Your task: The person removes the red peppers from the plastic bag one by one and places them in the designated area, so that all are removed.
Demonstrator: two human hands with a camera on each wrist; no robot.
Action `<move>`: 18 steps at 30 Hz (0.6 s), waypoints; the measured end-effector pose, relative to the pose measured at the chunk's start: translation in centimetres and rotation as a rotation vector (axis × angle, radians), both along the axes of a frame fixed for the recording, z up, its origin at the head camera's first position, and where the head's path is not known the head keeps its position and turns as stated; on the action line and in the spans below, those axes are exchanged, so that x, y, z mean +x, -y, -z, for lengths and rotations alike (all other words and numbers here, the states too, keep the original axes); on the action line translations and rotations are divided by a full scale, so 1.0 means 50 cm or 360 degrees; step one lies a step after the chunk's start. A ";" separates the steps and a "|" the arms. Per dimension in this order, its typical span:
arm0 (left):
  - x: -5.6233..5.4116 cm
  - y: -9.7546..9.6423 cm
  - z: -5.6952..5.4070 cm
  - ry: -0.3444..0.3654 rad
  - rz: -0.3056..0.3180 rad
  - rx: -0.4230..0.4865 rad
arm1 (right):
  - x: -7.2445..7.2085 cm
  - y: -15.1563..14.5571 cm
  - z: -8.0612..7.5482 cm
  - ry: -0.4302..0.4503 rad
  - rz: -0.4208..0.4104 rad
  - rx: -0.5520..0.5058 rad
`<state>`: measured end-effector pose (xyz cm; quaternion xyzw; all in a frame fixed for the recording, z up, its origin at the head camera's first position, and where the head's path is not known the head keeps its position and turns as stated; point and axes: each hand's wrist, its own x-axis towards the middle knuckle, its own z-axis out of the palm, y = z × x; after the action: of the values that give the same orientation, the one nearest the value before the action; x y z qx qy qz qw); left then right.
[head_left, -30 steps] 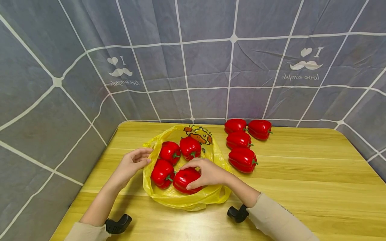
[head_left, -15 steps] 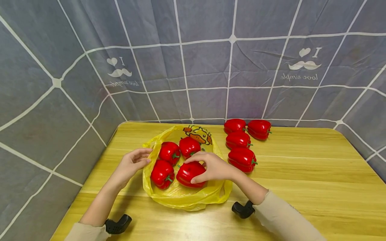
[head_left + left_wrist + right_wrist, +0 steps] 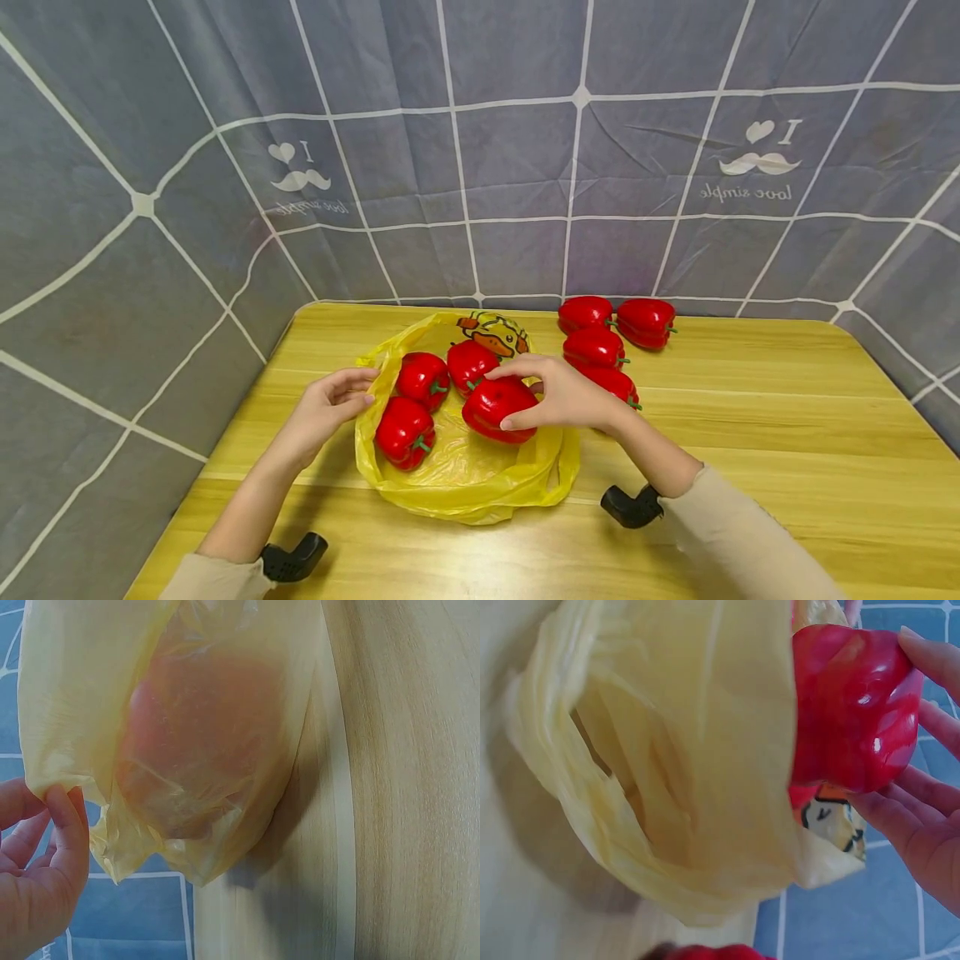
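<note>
A yellow plastic bag (image 3: 480,504) with a duck print lies on the table with its mouth spread wide. My left hand (image 3: 326,412) pinches its left edge between thumb and fingers, which the left wrist view shows close up at the bag's film (image 3: 71,712). My right hand (image 3: 573,400) grips a red bell pepper (image 3: 491,408) over the right part of the bag's mouth. Seen from the right wrist, fingers and thumb spread round one end of that pepper (image 3: 859,712). Three more red peppers sit inside the bag, one of them the pepper (image 3: 405,433) nearest my left hand.
Several red bell peppers (image 3: 647,322) lie in a cluster behind and right of the bag; my right hand partly covers the nearest pepper (image 3: 615,383). A grey curtain (image 3: 517,167) with white lines hangs along the back and left of the wooden table (image 3: 772,417).
My right hand has drawn the pepper up and to the right, away from the front of the bag's inside. The left hand has stayed at the bag's edge.
</note>
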<state>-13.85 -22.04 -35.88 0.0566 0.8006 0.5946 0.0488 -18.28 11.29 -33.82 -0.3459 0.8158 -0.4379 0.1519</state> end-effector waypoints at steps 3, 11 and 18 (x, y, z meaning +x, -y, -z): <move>-0.001 -0.001 0.001 0.0004 0.0001 -0.0002 | -0.005 -0.013 -0.010 -0.0051 0.0012 0.0017; -0.003 -0.001 0.001 0.0020 -0.0007 -0.0018 | -0.015 -0.046 -0.031 -0.0202 0.0072 0.0005; 0.000 0.000 -0.001 0.0015 -0.0010 -0.0008 | -0.017 -0.076 -0.041 -0.0275 0.0127 -0.0003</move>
<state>-13.83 -22.03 -35.84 0.0512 0.8020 0.5930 0.0508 -19.15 15.10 -31.78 -0.3496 0.8386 -0.4129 0.0630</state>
